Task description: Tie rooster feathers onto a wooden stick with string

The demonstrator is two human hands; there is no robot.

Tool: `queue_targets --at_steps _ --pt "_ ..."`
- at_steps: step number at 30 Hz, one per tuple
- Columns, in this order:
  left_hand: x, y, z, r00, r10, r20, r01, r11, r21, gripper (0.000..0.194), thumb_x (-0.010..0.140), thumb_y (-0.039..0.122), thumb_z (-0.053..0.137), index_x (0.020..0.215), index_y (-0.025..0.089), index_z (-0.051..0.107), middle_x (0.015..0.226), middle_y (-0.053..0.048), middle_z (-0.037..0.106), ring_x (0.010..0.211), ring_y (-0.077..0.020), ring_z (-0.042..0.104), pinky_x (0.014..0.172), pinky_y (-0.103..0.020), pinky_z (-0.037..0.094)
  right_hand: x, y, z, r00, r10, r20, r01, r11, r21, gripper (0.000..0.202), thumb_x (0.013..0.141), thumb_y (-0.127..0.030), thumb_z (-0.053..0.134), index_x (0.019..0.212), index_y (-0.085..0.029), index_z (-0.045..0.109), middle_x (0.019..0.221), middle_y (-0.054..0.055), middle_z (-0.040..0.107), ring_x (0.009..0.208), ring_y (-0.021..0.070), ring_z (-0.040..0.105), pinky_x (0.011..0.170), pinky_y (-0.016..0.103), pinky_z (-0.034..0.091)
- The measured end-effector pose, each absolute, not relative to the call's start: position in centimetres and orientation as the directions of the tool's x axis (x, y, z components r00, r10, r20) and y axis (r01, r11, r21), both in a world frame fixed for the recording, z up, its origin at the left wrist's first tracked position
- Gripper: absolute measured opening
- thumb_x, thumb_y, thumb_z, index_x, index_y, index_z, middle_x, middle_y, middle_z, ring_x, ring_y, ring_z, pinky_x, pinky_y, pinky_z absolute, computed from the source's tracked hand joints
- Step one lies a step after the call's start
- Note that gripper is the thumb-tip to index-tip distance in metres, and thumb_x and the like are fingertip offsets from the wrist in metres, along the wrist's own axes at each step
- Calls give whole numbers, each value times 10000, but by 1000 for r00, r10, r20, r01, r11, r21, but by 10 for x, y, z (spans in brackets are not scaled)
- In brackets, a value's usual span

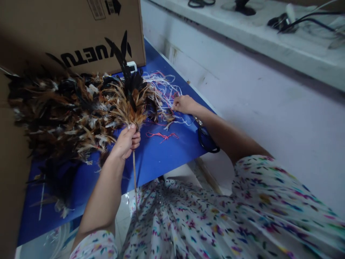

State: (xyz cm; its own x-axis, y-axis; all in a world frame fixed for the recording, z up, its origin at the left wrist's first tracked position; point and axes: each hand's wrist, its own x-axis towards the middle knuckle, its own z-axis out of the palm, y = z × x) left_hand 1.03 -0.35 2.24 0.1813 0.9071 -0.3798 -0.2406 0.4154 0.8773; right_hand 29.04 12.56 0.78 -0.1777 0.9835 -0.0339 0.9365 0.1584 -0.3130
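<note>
My left hand (127,141) is closed around a thin stick (134,169) just below a bundle of feathers (133,102). Golden-brown feathers fan out at the bundle's base, and long black ones rise from its middle. The stick's lower end reaches past the table edge toward my clothing. My right hand (185,104) is over a tangle of white and red strings (164,88), its fingers pinched together at the tangle's right side. Whether a string is between those fingertips is too small to make out. A short knot of red string (162,136) lies on the table between my hands.
A large heap of brown and black feathers (61,115) covers the left of the blue table (164,158). Behind it stands a cardboard box (81,32). Scissors with black handles (207,140) lie under my right forearm. Cables (304,19) rest on the ledge (258,32).
</note>
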Motion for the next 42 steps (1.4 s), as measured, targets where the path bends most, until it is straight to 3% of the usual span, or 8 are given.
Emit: queue_targets --at_steps 3,10,20,24,30,35,38,42 --pt "11 -3 23 172 907 -384 -239 416 877 515 804 509 717 730 212 303 551 114 316 375 4 208 357 -114 125 293 131 4 -135 990 44 911 141 -387 98 831 -191 638 799 -166 728 819 47 734 872 202 691 777 282 490" --pt "10 -4 23 175 908 -381 -251 415 874 495 823 498 701 736 212 306 559 111 327 374 1 217 352 -111 137 305 134 22 56 997 58 451 27 -892 207 835 -111 673 648 -169 605 616 15 657 508 88 549 496 220 408" --pt "11 -3 22 163 913 -375 -247 406 880 449 870 458 656 728 207 311 554 109 323 368 3 208 347 -108 137 318 112 41 169 985 -38 70 -50 -996 184 818 -36 684 696 -151 608 742 27 692 599 60 607 471 162 406" --pt "10 -3 21 164 914 -372 -242 403 883 438 874 456 648 737 209 314 558 108 325 369 0 217 348 -108 138 328 106 37 190 982 -14 137 -41 -990 173 816 -63 682 719 -161 579 785 45 699 617 73 605 507 191 412" --pt "9 -2 20 180 913 -367 -228 401 887 450 877 464 639 731 212 296 569 104 322 373 1 219 352 -108 142 334 88 16 53 983 175 676 94 -730 185 727 -134 740 901 -142 677 773 32 681 662 123 589 663 268 453" --pt "11 -2 20 172 913 -370 -214 402 890 436 886 455 630 739 212 299 572 106 317 372 3 220 356 -104 146 316 70 4 -294 955 39 842 279 -462 249 713 -312 784 906 -169 716 937 60 709 817 189 648 747 287 468" --pt "11 -2 20 172 911 -374 -213 405 889 436 896 452 616 732 212 290 568 106 312 370 4 214 354 -105 142 306 69 1 -335 941 -48 903 306 -301 151 795 -243 690 922 -163 704 1019 94 707 890 211 655 768 292 460" --pt "10 -3 21 176 910 -376 -217 408 887 423 906 437 604 732 210 292 566 106 316 368 5 210 353 -105 145 305 74 4 -267 962 -61 903 228 -364 126 827 -106 564 817 -160 678 898 67 720 819 178 654 721 271 442"
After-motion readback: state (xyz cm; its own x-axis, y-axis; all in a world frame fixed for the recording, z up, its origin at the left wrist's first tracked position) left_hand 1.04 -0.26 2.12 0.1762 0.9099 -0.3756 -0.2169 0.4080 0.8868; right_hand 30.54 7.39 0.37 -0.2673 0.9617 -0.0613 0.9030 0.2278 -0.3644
